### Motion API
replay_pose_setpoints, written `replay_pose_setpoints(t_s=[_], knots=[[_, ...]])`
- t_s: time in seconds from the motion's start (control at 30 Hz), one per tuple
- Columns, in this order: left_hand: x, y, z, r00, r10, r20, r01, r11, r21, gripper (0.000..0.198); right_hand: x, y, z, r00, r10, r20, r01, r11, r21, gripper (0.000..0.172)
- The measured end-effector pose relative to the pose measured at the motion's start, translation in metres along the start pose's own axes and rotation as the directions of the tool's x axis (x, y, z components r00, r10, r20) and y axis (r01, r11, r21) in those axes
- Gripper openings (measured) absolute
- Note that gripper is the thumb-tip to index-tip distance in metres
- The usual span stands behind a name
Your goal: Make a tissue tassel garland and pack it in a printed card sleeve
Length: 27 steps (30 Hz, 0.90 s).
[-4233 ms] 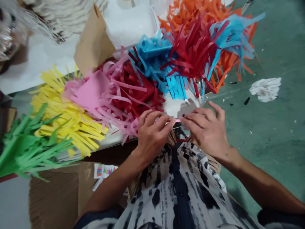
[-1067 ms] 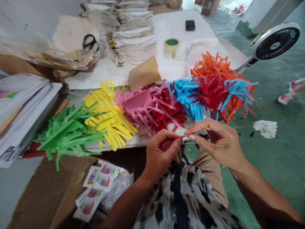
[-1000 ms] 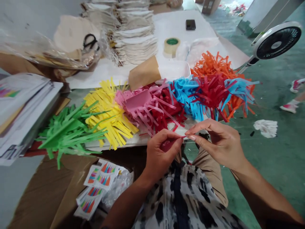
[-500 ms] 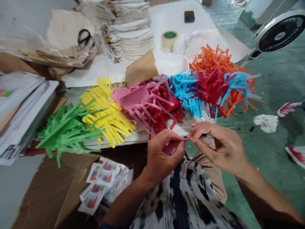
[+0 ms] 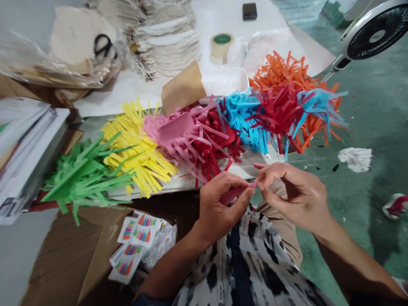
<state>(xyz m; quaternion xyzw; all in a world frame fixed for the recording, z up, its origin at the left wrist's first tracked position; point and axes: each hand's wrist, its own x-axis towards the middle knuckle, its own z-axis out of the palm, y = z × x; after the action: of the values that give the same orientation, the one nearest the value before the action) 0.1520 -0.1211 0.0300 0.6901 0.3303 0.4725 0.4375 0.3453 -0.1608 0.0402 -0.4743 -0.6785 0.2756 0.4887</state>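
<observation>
My left hand (image 5: 219, 204) is closed on a piece of pink tissue paper (image 5: 231, 194), with its narrow end sticking out between thumb and forefinger. My right hand (image 5: 291, 195) has thumb and fingers pinched at the tip of that pink piece; whether they grip it I cannot fully make out. Beyond my hands, fringed tissue paper tassels lie in a row along the table: green (image 5: 79, 178), yellow (image 5: 140, 148), pink (image 5: 175, 129), dark red (image 5: 213, 148), blue (image 5: 244, 114), red (image 5: 279, 112) and orange (image 5: 283, 70).
Behind the tassels are a brown paper piece (image 5: 183, 89), white tray (image 5: 225, 83), tape roll (image 5: 221, 46) and stacked cloth (image 5: 168, 44). Scissors (image 5: 102, 46) lie back left. A cardboard box (image 5: 63, 255) with printed cards (image 5: 137, 231) sits below. A fan (image 5: 376, 34) stands right.
The view has shifted slightly. My hands stay together at the pink paper, with the right fingertips slightly higher along its end. A red shoe at right has moved mostly out of view.
</observation>
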Motion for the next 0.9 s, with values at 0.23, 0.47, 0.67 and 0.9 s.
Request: replay_pose_setpoints(t_s=[0.23,0.47,0.67,0.9], knots=[[0.002,0.000,0.001,1.000,0.021,0.004,-0.021,1.000,0.000,0.005,-0.004,0.002,-0.003,0.997,0.071,-0.037,-0.068,0.995,0.066,0.027],[0.003,0.002,0.004,0.999,0.048,-0.023,-0.047,0.998,0.037,0.010,-0.006,-0.001,-0.003,0.996,0.073,-0.045,-0.069,0.993,0.091,0.028],[0.004,0.002,0.005,0.997,0.076,-0.007,-0.076,0.995,0.061,0.011,-0.009,-0.001,-0.002,0.994,0.083,-0.077,-0.077,0.994,0.083,0.027],[0.003,0.002,0.007,0.985,0.173,0.003,-0.172,0.975,0.138,0.014,-0.011,-0.003,-0.001,0.992,0.096,-0.086,-0.090,0.993,0.077,0.027]])
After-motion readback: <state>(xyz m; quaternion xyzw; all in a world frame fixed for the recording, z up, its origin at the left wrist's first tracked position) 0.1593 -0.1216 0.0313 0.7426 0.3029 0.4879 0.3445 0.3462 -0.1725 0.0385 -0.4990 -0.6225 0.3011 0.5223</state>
